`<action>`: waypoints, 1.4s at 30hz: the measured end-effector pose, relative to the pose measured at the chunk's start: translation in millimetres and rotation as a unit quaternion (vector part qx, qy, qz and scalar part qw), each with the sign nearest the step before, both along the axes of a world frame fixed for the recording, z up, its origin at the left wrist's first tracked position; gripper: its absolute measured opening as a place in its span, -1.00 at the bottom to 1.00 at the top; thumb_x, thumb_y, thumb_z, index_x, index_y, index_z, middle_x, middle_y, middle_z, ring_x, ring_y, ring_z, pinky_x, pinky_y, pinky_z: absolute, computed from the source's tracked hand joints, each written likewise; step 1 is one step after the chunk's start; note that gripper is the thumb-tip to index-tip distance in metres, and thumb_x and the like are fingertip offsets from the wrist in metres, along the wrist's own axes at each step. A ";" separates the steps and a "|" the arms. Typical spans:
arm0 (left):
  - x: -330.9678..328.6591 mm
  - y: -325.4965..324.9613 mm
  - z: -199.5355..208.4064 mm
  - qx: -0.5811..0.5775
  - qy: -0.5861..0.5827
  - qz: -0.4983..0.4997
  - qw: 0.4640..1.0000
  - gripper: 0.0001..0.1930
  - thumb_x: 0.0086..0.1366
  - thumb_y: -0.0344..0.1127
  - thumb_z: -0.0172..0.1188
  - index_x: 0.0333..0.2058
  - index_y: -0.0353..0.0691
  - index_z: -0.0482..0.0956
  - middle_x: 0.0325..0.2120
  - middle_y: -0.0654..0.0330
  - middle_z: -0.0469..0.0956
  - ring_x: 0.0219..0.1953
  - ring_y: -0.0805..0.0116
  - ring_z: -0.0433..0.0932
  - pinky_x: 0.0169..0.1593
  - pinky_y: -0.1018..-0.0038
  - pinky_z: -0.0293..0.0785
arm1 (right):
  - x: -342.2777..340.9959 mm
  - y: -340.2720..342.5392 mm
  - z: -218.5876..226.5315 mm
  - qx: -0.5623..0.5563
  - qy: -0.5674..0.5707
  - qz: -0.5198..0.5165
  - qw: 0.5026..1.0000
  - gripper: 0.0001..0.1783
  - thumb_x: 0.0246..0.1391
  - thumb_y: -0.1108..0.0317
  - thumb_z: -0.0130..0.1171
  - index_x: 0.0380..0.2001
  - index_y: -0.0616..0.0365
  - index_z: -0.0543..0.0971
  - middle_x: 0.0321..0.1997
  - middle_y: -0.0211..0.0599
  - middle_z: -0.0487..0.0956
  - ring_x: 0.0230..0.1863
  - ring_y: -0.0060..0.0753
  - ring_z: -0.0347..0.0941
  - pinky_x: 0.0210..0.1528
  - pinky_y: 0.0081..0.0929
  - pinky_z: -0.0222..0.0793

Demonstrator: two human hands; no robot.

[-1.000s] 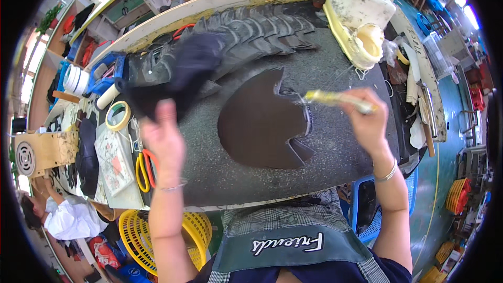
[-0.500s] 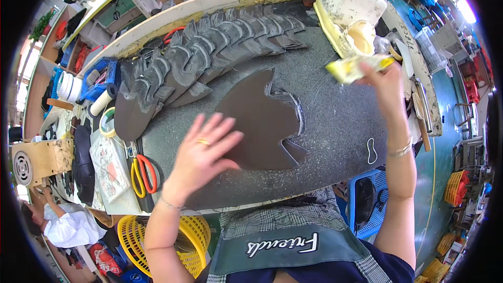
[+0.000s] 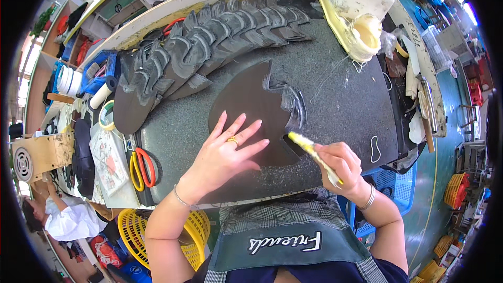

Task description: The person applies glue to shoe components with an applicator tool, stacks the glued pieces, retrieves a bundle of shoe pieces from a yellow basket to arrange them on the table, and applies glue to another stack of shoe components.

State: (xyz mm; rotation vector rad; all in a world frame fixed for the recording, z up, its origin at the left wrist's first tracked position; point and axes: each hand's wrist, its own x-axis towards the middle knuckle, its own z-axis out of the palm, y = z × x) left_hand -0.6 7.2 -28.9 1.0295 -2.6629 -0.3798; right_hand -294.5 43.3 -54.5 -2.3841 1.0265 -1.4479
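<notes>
A dark brown flat cut piece lies in front of me, its notched right edge smeared with whitish paste. On its lower left part rests my left hand, palm down with the fingers spread. My right hand is closed round a yellow, paste-coated brush. The brush tip is at the lower notch of the piece's right edge. Behind lies an overlapping row of similar dark pieces, their edges streaked with white.
A crusted white container with a round opening stands at the back right. Scissors with orange and yellow handles and a tape roll lie at the left. A yellow basket and a blue basket stand below the table edge.
My right hand has come down from the container toward me, bringing the brush to the piece's edge. My left hand has moved right onto the piece. More white paste shows along the notched edge.
</notes>
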 end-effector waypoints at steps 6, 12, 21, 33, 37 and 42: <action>1.4 1.0 -5.1 -0.015 0.019 0.010 1.000 -0.38 -0.10 -0.07 0.47 0.03 0.00 0.61 0.27 0.26 0.38 0.35 0.08 0.26 0.41 -0.03 0.08 | 9.1 -24.0 12.3 -0.032 0.064 -0.069 0.995 -0.67 -0.30 0.72 0.27 -0.32 0.37 0.58 -0.25 -0.03 0.60 -0.34 -0.13 0.59 -0.31 -0.35 0.57; 0.9 3.4 -2.3 -0.010 0.050 0.018 0.999 -0.45 -0.08 -0.11 0.49 -0.06 -0.11 0.63 0.19 0.24 0.47 0.32 0.07 0.32 0.40 -0.06 0.10 | -3.2 -6.9 38.2 0.136 0.096 0.173 0.971 -0.69 -0.32 0.63 0.29 -0.35 0.29 0.61 -0.26 -0.16 0.63 -0.29 -0.15 0.60 -0.28 -0.31 0.57; -1.3 2.3 5.7 0.021 0.065 0.021 0.997 -0.52 -0.04 -0.16 0.50 -0.10 -0.10 0.66 0.17 0.24 0.50 0.31 0.07 0.34 0.39 -0.05 0.12 | 49.3 -126.4 31.2 0.218 -0.043 -0.012 0.975 -0.93 0.08 0.51 0.21 -0.40 0.23 0.50 -0.48 -0.03 0.53 -0.47 -0.01 0.52 -0.43 -0.27 0.38; 0.1 7.4 -5.2 -0.031 0.041 -0.002 0.999 -0.45 -0.03 -0.32 0.45 -0.04 -0.26 0.48 0.23 0.07 0.41 0.31 -0.02 0.32 0.39 -0.03 0.17 | -25.1 -85.9 10.5 0.129 0.027 0.054 0.990 -0.81 -0.06 0.73 0.23 -0.34 0.29 0.58 -0.26 -0.09 0.65 -0.24 -0.17 0.64 -0.15 -0.35 0.56; -11.2 6.7 -3.7 -0.081 0.009 0.026 0.996 -0.53 0.01 -0.49 0.36 -0.05 -0.33 0.48 0.13 0.02 0.48 0.20 -0.04 0.43 0.28 0.07 0.34 | -31.4 -30.8 7.1 0.227 -0.079 0.069 0.968 -0.84 -0.07 0.75 0.26 -0.44 0.29 0.54 -0.29 -0.09 0.65 -0.22 -0.23 0.65 -0.15 -0.39 0.59; -25.2 -7.5 -2.2 -0.078 0.166 0.248 0.951 -0.69 0.36 -0.36 0.09 0.04 -0.29 0.49 -0.35 -0.04 0.62 -0.42 -0.04 0.64 -0.38 0.16 0.56 | -36.6 -55.6 20.9 0.271 -0.354 0.009 0.895 -0.93 0.14 0.60 0.22 -0.38 0.28 0.52 -0.29 -0.17 0.62 -0.30 -0.51 0.55 -0.28 -0.58 0.50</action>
